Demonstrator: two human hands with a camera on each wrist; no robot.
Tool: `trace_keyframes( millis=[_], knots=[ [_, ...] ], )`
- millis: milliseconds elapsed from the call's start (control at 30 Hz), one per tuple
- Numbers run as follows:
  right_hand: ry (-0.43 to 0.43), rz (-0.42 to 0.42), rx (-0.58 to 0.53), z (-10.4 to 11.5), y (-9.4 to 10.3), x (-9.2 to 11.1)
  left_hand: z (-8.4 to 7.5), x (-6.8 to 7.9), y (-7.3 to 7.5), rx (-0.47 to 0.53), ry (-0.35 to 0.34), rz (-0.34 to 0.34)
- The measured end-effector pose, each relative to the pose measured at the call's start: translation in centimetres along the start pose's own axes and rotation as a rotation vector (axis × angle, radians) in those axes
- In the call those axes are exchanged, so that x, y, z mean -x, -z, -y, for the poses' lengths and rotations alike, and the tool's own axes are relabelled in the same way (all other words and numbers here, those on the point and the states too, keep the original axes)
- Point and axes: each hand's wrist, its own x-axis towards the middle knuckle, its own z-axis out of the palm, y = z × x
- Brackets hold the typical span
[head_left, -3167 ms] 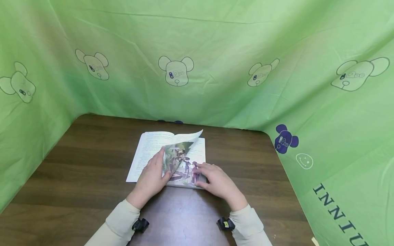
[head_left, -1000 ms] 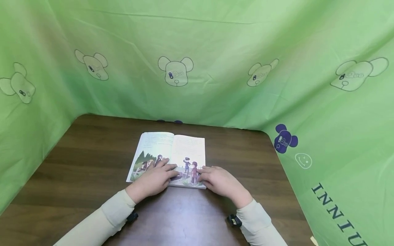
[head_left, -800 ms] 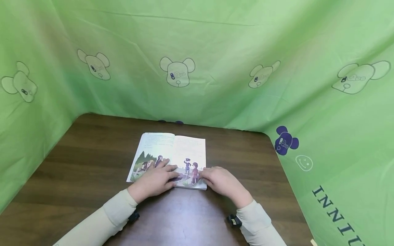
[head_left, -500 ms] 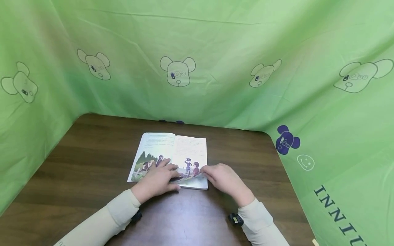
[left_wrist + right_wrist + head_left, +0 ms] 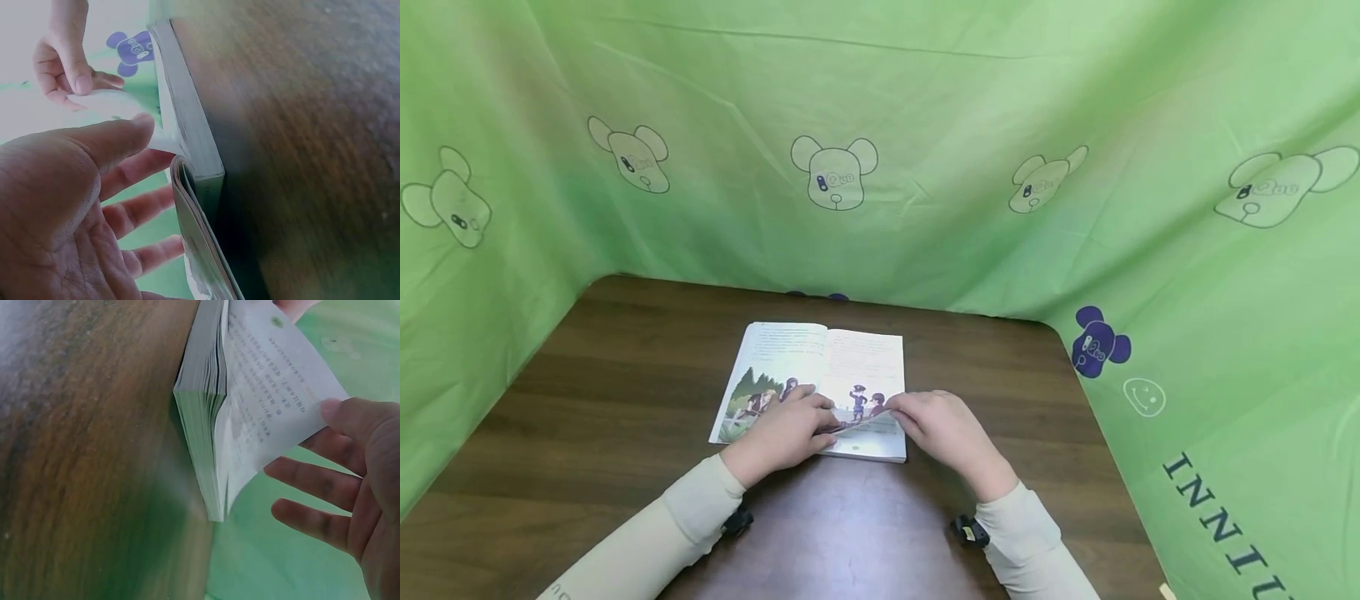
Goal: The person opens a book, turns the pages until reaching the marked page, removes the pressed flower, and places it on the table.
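An open book (image 5: 865, 358) lies on the table, with printed text and coloured drawings of people across both pages. My right hand (image 5: 943, 425) pinches the lower right corner of a page (image 5: 272, 394) between thumb and fingers. That corner is raised and curved, and printed text shows on its underside in the right wrist view. Across the lower middle of the book, near the spine, my left hand (image 5: 782, 435) rests with fingers spread, covering part of the drawings. In the left wrist view its thumb (image 5: 122, 137) appears near the raised page.
The brown wooden table (image 5: 647, 367) extends around the book on all sides. Green cloth (image 5: 925, 242) with cartoon bear heads encloses the back and sides. Black devices sit at both wrists, such as the right one (image 5: 968, 531).
Earlier, a leaf was turned to the left and flattened by my left hand. Since then, my right fingers have taken hold of the right page's lower corner and raised it.
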Motion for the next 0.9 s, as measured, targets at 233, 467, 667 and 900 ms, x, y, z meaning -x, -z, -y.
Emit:
trace_keyframes(
  millis=[233, 467, 667, 900],
  knots=[
    [-0.017, -0.050, -0.033, -0.1, 0.2, -0.1, 0.0, 0.0, 0.3, -0.004, -0.004, 0.009],
    [-0.094, -0.117, -0.051, -0.2, 0.3, 0.0, 0.3, 0.1, -0.1, -0.006, -0.007, -0.022],
    [-0.284, -0.070, -0.084, -0.4, 0.0, 0.1, 0.8, 0.3, 0.0, 0.055, 0.017, -0.148],
    [-0.294, 0.135, -0.132, -0.3, -0.5, 0.1, 1.6, 0.7, 0.4, -0.024, 0.075, -0.318]
  ],
)
